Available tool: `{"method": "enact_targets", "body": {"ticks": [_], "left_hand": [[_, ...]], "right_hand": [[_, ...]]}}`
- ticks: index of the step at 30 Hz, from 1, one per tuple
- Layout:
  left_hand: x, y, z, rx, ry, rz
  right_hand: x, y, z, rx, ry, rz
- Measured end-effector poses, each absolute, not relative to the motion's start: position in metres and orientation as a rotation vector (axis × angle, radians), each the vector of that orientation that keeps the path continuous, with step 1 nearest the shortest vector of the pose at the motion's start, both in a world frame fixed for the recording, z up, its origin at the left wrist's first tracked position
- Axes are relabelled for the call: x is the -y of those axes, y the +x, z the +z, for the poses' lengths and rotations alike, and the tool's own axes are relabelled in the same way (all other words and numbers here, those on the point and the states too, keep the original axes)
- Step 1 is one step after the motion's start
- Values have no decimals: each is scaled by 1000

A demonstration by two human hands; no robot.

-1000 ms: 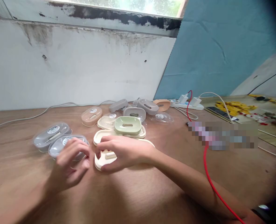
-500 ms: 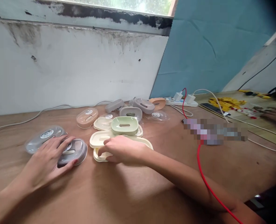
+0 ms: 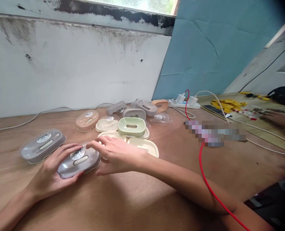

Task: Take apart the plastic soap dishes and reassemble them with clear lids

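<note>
My left hand (image 3: 51, 168) is closed around the left end of a grey soap dish (image 3: 90, 162) with a clear lid and a round label. My right hand (image 3: 119, 154) is at that dish's right end, fingers apart and holding nothing; whether a fingertip touches the lid I cannot tell. Left of them sits a second lidded grey soap dish (image 3: 33, 150). Behind my right hand lie cream soap dish pieces (image 3: 153, 147), partly hidden by it. A pale green soap dish (image 3: 131, 132) rests on cream parts there.
Farther back are a lidded peach soap dish (image 3: 84, 123), several grey soap dishes (image 3: 146, 107) and an orange one (image 3: 160, 105). A power strip (image 3: 184, 104) with chargers stands by the wall. A red cable (image 3: 205, 173) crosses beside my right arm. Another person's hand (image 3: 279, 117) is at far right.
My left hand and the grey soap dish have shifted right. My right hand has come off the front cream piece and moved left toward that dish. The view has turned slightly.
</note>
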State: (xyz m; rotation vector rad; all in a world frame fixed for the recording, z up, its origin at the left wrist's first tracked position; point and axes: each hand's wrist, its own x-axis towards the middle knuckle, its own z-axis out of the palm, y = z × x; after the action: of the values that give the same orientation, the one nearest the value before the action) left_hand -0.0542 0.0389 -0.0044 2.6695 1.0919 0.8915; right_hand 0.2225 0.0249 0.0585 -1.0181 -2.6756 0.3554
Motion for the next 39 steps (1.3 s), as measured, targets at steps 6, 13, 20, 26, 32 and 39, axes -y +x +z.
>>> {"method": "enact_targets", "body": {"ticks": [6, 13, 20, 26, 32, 39], "left_hand": [[-26, -50, -4, -860, 2798, 934], [-37, -57, -12, -927, 2601, 1002], [-41, -59, -9, -931, 2758, 862], [-42, -59, -7, -865, 2873, 780], [-34, -55, -2, -931, 2855, 1004], [-35, -60, -3, -777, 2936, 1100]], "right_hand": [[-27, 214, 46, 2652, -677, 538], [-37, 229, 67, 2588, -866, 557], [-60, 255, 72, 2529, -1259, 308], [-76, 271, 62, 2499, -1553, 21], [-55, 242, 50, 2580, -1173, 43], [-36, 214, 46, 2608, -760, 177]]}}
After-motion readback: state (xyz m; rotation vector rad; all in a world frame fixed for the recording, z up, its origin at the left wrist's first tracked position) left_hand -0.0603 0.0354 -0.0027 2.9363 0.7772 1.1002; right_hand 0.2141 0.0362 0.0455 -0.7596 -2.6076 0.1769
